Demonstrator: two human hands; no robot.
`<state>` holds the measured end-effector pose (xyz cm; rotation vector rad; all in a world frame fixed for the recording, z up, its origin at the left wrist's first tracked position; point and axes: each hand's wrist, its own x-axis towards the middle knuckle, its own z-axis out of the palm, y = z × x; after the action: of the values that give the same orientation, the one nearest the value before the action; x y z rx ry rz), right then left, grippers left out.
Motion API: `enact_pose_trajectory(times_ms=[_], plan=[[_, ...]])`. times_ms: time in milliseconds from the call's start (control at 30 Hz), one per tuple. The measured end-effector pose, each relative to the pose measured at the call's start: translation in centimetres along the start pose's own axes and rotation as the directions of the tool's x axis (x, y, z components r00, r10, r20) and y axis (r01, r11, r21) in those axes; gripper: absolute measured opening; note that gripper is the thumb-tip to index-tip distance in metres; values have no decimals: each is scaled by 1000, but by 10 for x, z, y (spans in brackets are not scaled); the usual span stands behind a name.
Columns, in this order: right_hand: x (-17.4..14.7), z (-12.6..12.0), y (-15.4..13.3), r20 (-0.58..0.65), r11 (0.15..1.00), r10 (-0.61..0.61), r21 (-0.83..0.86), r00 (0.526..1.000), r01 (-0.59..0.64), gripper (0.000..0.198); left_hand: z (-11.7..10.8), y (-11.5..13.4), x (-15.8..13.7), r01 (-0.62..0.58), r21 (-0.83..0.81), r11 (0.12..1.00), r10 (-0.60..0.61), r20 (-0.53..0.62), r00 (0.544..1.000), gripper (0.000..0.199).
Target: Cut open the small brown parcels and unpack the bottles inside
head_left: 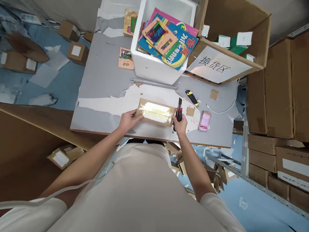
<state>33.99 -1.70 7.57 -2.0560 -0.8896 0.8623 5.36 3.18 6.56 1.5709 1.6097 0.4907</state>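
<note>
A flat, narrow cardboard box (156, 112) with white labels under shiny clear tape is in front of me, close to the table's near edge. My left hand (129, 121) grips its left end, thumb on top. In my right hand (180, 124) is a red and black utility knife (179, 111), its dark blade pointing away from me. The right thumb also touches the box's right end. Beyond the knife, a black and yellow cutter (192, 98) lies on the table.
A white foam box (154, 69) filled with books stands at the table's back. To its right is a cardboard carton (262, 54) with a handwritten sign and small green boxes. A pink blurred item (204, 121), cardboard scraps and a white cable (222, 112) lie at right. Shelved cartons (278, 90) stand beyond.
</note>
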Motion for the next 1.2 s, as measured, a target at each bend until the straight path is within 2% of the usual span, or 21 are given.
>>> enact_pose_trajectory(times_ms=[100,167,233,267,300,333,367,433,467,500,567,667,900,1100,1200], plan=[[20,-1,-6,3,986,-59,-155,998,59,39,10,13,11,-104,105,989,115,-102,988,60],[23,-5,-12,26,963,-107,-246,994,110,41,18,14,11,-228,162,960,254,-161,954,53],[19,-13,-25,78,916,-201,-339,977,215,45,26,12,7,-408,188,893,428,-76,901,41],[16,-16,-35,148,875,-262,-381,954,299,47,30,10,5,-487,183,854,496,-6,868,37],[13,-18,-45,257,816,-317,-416,913,401,49,33,8,3,-541,176,823,541,49,840,34],[11,-19,-57,400,737,-351,-439,846,513,51,35,6,2,-568,174,804,564,79,822,34],[10,-18,-69,555,640,-348,-448,755,624,54,38,4,1,-576,178,798,571,85,816,35],[12,-10,-90,791,419,-250,-431,558,799,59,40,0,1,-573,183,799,570,72,818,35],[14,-4,-99,853,316,-187,-418,488,852,62,41,-2,2,-575,180,798,572,70,817,35],[17,2,-105,886,227,-136,-407,443,885,65,42,-3,3,-578,175,797,575,71,815,35],[22,13,-113,914,116,-72,-390,399,913,71,42,-3,4,-580,166,798,577,69,814,34],[26,23,-117,927,61,-22,-373,375,926,75,41,-1,3,-569,141,810,566,64,822,35],[21,29,-137,928,-30,42,-369,370,929,74,40,-2,5,-562,125,818,559,57,827,36],[9,34,-148,911,-53,61,-405,408,913,70,42,-7,10,-561,102,821,558,59,827,34],[11,34,-144,889,-67,86,-446,451,892,65,42,-6,11,-564,133,815,560,70,825,35]])
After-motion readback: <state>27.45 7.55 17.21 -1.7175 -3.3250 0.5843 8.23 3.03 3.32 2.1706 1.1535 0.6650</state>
